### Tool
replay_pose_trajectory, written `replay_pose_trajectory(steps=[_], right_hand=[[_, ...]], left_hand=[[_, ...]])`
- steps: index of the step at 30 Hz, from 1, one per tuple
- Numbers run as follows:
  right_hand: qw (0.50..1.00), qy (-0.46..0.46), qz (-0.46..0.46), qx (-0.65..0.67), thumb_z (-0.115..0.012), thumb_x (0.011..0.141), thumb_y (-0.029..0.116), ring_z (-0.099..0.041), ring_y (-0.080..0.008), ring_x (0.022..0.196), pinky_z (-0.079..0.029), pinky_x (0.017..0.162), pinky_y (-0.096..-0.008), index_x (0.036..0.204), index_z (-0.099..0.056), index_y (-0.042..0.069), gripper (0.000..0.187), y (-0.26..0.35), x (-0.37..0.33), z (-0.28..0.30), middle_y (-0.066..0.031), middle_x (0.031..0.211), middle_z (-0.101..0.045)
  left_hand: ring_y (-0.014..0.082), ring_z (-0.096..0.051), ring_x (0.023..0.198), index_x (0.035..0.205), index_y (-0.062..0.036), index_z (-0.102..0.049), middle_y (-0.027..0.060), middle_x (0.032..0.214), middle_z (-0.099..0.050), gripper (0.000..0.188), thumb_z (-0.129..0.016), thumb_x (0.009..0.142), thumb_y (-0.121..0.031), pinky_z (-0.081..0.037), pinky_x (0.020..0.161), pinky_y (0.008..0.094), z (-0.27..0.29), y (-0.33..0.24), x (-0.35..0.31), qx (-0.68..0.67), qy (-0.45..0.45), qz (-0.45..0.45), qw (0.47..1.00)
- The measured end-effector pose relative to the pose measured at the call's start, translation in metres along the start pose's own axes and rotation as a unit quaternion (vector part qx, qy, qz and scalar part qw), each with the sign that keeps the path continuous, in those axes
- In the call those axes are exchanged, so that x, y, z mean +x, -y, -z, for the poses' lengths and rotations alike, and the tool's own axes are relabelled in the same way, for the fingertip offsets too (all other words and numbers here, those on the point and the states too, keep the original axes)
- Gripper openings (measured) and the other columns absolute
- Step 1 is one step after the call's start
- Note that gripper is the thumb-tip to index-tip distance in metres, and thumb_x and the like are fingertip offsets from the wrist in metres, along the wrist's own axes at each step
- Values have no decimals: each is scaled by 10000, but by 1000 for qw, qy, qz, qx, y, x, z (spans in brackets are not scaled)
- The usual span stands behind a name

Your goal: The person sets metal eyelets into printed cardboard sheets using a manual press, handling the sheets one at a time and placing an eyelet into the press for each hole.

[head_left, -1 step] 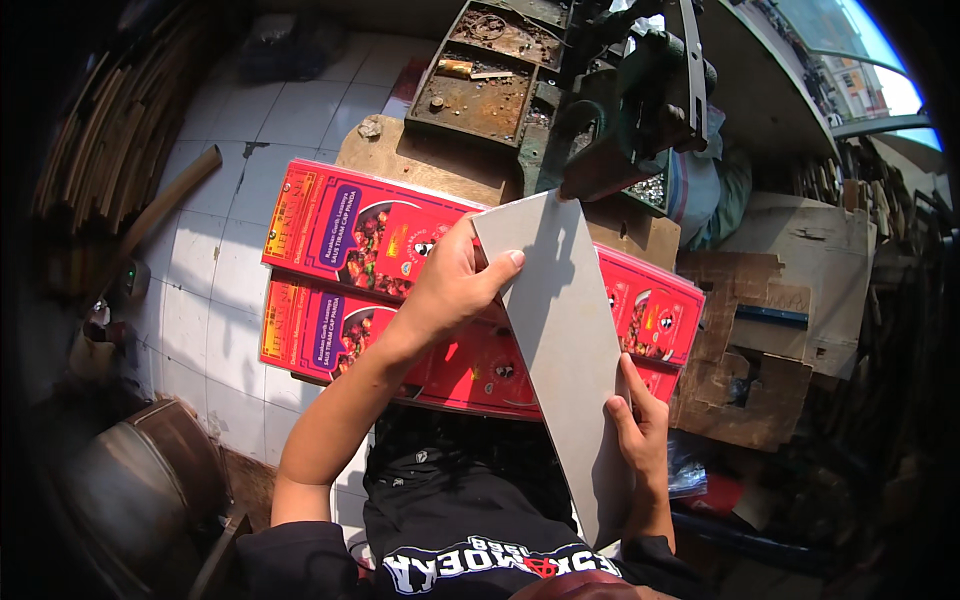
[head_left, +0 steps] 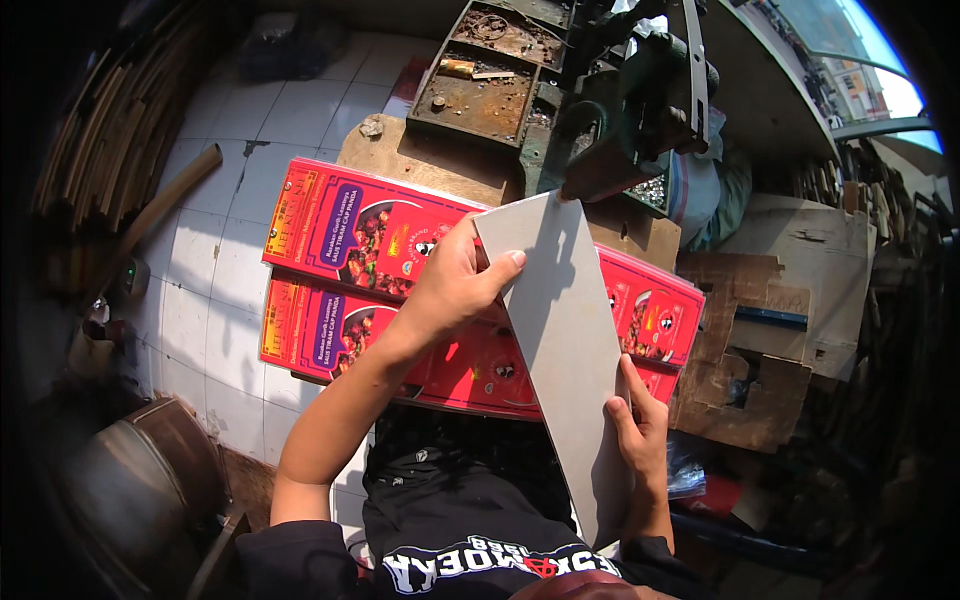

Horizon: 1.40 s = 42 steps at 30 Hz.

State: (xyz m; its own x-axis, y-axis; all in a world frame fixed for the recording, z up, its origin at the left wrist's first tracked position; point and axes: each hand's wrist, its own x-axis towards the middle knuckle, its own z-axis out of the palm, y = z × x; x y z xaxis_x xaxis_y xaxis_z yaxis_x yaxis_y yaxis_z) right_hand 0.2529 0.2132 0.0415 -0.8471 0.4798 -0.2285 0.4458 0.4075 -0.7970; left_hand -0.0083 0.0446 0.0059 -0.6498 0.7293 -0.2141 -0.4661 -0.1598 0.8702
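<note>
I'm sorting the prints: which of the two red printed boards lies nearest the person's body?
The lower red board in the picture, beside the black clothing; the upper red board lies farther off, toward the dark green machine.

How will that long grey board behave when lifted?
Probably stiff: the grey board shows no visible sag between the left hand and right hand. Likely light, as both hands hold its edges. Its matte face seems unlikely to slip.

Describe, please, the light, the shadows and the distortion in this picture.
Head view: hard sunlight leaves a dark shadow on the upper part of the grey board; head view: the tiled floor is partly sunlit, partly shaded; head view: the sky looks partly washed out, and the fisheye rim falls into black.
</note>
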Motion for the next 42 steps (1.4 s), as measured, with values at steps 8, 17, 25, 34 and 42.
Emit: replay_pose_trajectory(steps=[8, 17, 25, 34, 42], right_hand=[[1000, -10, -8, 14, -647, 937, 93, -612, -112, 982, -474, 887, -268, 1410, -490, -49, 518, 0, -1, -2, -191, 1133, -705], [999, -23, 27, 36, -635, 943, 85, -577, -85, 915, -467, 864, -248, 1422, -480, -43, 519, -4, 5, -4, -121, 1029, -707], [999, -22, 12, 38, -633, 947, 94, -562, -78, 898, -458, 857, -237, 1428, -471, -43, 526, -5, 5, -4, -83, 1017, -695], [998, -22, 15, 55, -636, 955, 112, -572, -88, 970, -450, 900, -248, 1424, -474, -46, 521, -7, 5, -5, -107, 1107, -696], [999, -3, 24, 30, -628, 960, 111, -596, -118, 1067, -451, 955, -278, 1427, -470, -44, 517, -1, 5, -1, -185, 1232, -677]], left_hand=[[188, -694, 907, 1308, 48, -409, 161, 1073, -655, 432, -610, 969, -131, -599, 703, 315, 3, 12, 4, 20, -3, -40, 999], [198, -707, 869, 1305, 51, -396, 173, 1043, -666, 430, -604, 974, -129, -622, 684, 335, 4, 10, 7, 14, 5, -30, 999], [195, -703, 887, 1302, 59, -419, 165, 1056, -669, 415, -609, 972, -104, -612, 726, 344, 3, 10, 8, 29, 6, -47, 998], [206, -708, 873, 1332, 51, -410, 168, 1043, -674, 434, -604, 970, -92, -613, 722, 356, 1, 9, 7, 5, -1, -22, 1000], [214, -720, 803, 1320, 47, -431, 175, 986, -689, 410, -582, 980, -124, -628, 613, 342, 3, 13, 6, -4, -6, -44, 999]])
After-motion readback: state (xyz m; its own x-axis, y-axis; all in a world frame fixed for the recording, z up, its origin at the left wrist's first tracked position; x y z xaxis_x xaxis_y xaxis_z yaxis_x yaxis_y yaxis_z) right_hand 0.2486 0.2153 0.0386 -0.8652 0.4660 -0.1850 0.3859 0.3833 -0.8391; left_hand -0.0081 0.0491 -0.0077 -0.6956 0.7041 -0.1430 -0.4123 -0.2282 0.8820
